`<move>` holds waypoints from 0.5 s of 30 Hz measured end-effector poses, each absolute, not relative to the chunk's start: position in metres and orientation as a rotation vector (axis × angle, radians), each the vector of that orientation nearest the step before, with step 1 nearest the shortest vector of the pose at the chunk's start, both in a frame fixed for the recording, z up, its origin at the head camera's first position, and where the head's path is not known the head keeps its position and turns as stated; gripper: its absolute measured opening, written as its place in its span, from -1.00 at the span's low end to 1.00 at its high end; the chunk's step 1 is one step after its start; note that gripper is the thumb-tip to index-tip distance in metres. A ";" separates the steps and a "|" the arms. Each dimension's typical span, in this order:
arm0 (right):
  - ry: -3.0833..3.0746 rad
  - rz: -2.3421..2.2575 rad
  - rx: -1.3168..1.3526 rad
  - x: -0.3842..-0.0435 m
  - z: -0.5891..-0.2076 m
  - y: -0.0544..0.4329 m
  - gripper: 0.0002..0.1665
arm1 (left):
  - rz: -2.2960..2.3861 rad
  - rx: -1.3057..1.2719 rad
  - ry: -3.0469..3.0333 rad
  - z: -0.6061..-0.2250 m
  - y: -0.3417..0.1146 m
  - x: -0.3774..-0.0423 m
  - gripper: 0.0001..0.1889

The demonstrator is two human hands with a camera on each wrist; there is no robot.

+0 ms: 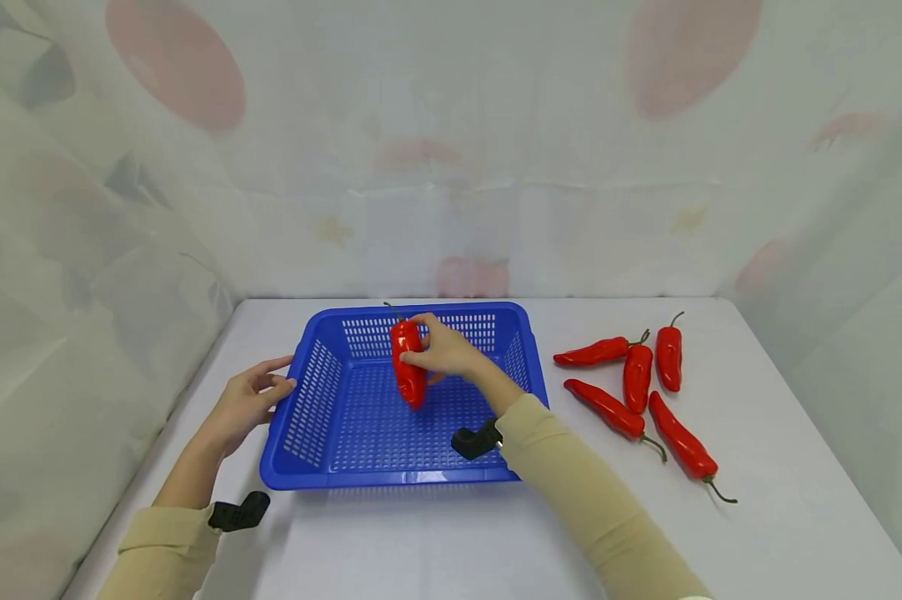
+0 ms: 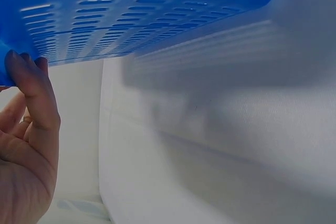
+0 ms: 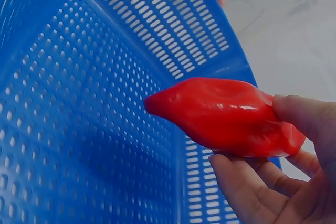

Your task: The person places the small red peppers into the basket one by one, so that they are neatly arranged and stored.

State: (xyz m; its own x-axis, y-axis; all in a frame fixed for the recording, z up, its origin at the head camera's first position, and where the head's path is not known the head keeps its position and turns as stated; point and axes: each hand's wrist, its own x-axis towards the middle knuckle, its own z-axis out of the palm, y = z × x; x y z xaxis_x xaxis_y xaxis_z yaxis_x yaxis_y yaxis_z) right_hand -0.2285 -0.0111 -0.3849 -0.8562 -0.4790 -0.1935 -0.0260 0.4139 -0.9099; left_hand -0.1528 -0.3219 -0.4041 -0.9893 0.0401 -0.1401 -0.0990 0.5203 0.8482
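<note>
A blue plastic basket (image 1: 413, 478) with slotted walls stands on the white table. My left hand (image 1: 243, 406) holds its left rim, thumb and fingertips at the edge; the left wrist view shows the thumb (image 2: 32, 90) against the blue plastic. Over the inside of the basket, my right hand (image 1: 445, 350) grips a glossy red chili pepper (image 1: 408, 371). In the head view its green stem points up and away, its tip down. The right wrist view shows the pepper (image 3: 210, 114) pinched between thumb and fingers, its tip above the perforated basket floor (image 3: 79, 103).
Several more red peppers lie right of the basket: one near its rim (image 1: 589, 354), one at the far right (image 1: 669, 358), and one nearest the front (image 1: 684, 439). A patterned pale sheet (image 1: 451, 225) hangs behind the white table (image 1: 451, 550) and along both sides.
</note>
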 end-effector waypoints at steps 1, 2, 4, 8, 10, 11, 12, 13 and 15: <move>2.241 -1.440 -0.424 -0.228 -0.386 -0.013 -0.23 | 1.471 -0.052 2.612 -0.404 -0.322 -0.153 -0.37; 2.240 -1.440 -0.418 -0.229 -0.387 -0.016 -0.23 | 1.469 -0.054 2.611 -0.403 -0.322 -0.153 -0.37; 2.234 -1.436 -0.408 -0.229 -0.390 -0.020 -0.23 | 1.465 -0.053 2.611 -0.403 -0.322 -0.153 -0.37; 2.227 -1.412 -0.398 -0.230 -0.396 -0.026 -0.24 | 1.454 -0.044 2.617 -0.402 -0.321 -0.153 -0.37; 2.220 -1.392 -0.395 -0.230 -0.398 -0.029 -0.25 | 1.448 -0.040 2.621 -0.402 -0.321 -0.153 -0.37; 2.214 -1.385 -0.391 -0.230 -0.399 -0.031 -0.25 | 1.447 -0.037 2.622 -0.402 -0.321 -0.153 -0.37; 2.206 -1.379 -0.384 -0.230 -0.400 -0.032 -0.25 | 1.444 -0.033 2.624 -0.402 -0.321 -0.154 -0.37; 2.198 -1.374 -0.377 -0.229 -0.400 -0.034 -0.25 | 1.443 -0.031 2.625 -0.402 -0.321 -0.154 -0.37; 2.171 -1.373 -0.358 -0.229 -0.403 -0.037 -0.26 | 1.445 -0.029 2.621 -0.402 -0.321 -0.153 -0.37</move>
State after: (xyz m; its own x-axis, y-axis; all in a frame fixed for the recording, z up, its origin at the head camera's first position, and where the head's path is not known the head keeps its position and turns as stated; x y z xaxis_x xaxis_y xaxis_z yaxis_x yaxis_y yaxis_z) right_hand -0.2286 -0.0375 -0.4026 -0.8183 -0.4899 -0.3004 0.0614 0.4452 -0.8933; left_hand -0.1533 -0.3212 -0.4021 -0.9888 0.0543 -0.1389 -0.0885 0.5361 0.8395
